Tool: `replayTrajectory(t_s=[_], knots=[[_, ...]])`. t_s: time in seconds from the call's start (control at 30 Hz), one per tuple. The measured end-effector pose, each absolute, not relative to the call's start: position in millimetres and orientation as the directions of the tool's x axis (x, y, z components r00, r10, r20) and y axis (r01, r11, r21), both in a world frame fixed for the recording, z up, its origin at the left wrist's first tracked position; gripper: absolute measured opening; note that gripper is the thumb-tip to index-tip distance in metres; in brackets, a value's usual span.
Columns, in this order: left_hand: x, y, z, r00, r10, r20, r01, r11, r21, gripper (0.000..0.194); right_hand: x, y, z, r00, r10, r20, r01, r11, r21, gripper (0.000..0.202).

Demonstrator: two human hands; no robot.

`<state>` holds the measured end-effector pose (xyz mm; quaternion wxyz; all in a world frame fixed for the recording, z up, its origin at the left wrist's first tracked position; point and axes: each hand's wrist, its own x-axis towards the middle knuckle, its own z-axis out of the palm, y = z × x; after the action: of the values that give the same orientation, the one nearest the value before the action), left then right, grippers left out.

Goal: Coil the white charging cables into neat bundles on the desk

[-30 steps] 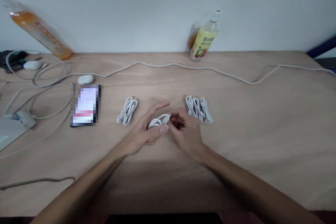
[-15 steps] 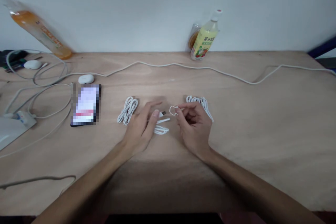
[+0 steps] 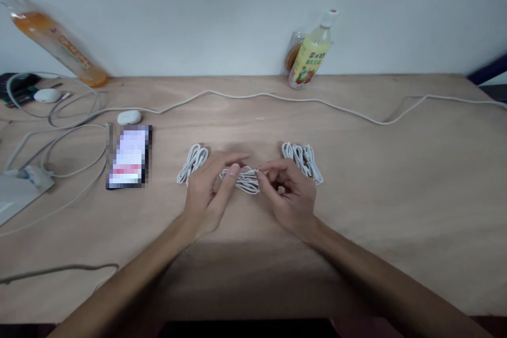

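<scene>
A coiled white USB cable (image 3: 247, 185) lies between my two hands at the middle of the table. My left hand (image 3: 209, 187) is closed on its left side, thumb and fingers around the coil. At the coil's right end, the thumb and forefinger of my right hand (image 3: 291, 185) pinch a thin white tie, mostly hidden, beside the cable's plug (image 3: 252, 172). One bundled white cable (image 3: 193, 162) lies just left of my left hand, partly covered by it. Several more white cable bundles (image 3: 303, 158) rest behind my right hand.
A small white loop (image 3: 260, 118) lies farther back. A long white cord (image 3: 285, 99) crosses the table. To the left are a phone (image 3: 129, 158), a white earbud case (image 3: 129, 117) and tangled cords. A yellow drink bottle (image 3: 311, 58) and an orange bottle (image 3: 59, 47) lean against the wall.
My right hand has brought the thin white tie left to the cable. The coil now sits higher between my fingers, its plug turned toward my right fingertips.
</scene>
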<state>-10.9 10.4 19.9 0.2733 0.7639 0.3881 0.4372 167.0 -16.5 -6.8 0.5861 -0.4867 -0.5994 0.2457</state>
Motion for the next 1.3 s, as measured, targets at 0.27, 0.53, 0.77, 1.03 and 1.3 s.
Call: replayTrajectory(t_s=[0.27, 0.53, 0.77, 1.03, 1.3], knots=[[-7.8, 15.9, 18.5, 0.262, 0.889, 0.375, 0.15, -0.421, 0.894, 0.011, 168.0, -15.3, -7.1, 0.137, 0.879, 0.456, 0.277, 0.408, -0.87, 0.012], [-6.4, 14.6, 27.3, 0.244, 0.947, 0.211, 0.04, -0.227, 0.973, 0.007, 168.6, -17.6, -6.9, 0.148, 0.875, 0.461, 0.273, 0.412, -0.87, 0.014], [-3.7, 13.4, 33.9, 0.232, 0.968, 0.095, -0.003, -0.097, 0.995, 0.005, 169.9, -17.9, -4.6, 0.121, 0.884, 0.452, 0.216, 0.421, -0.881, 0.012], [-5.2, 10.5, 33.9, 0.27, 0.95, 0.155, 0.019, -0.166, 0.986, 0.004, 169.5, -19.3, -1.5, 0.138, 0.896, 0.423, 0.159, 0.401, -0.902, 0.012], [-7.0, 10.6, 36.2, 0.266, 0.951, 0.16, 0.011, -0.169, 0.986, 0.003, 170.2, -19.8, -0.7, 0.144, 0.875, 0.463, 0.15, 0.443, -0.884, 0.016]])
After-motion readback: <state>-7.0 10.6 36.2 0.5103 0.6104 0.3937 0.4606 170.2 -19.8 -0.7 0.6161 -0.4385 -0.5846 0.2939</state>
